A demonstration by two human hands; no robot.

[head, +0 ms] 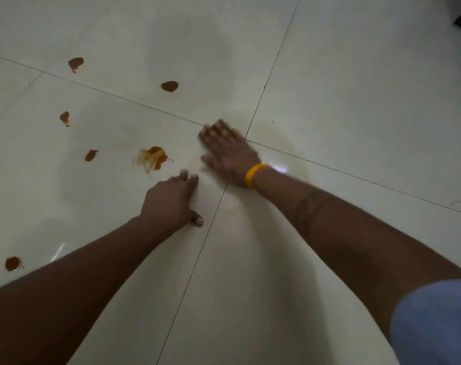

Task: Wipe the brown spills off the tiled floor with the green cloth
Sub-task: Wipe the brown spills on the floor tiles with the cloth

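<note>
Nearest you, your left hand (171, 200) rests open, fingertips braced on the pale glossy tiled floor (329, 88). Just beyond lies a smeared orange-brown spill (153, 158). Farther on, your blurred right hand (228, 151), wearing a yellow wristband (253, 173), presses flat at the grout crossing; the green cloth isn't discernible beneath it. Brown spots (169, 86) sit beyond.

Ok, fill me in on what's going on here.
A person is cleaning brown spills off a tiled floor. The right hand, blurred, presses flat where four tiles meet; the cloth under it barely shows. The left hand is braced on the floor. Six spills remain, the nearest a smeared patch.
</note>
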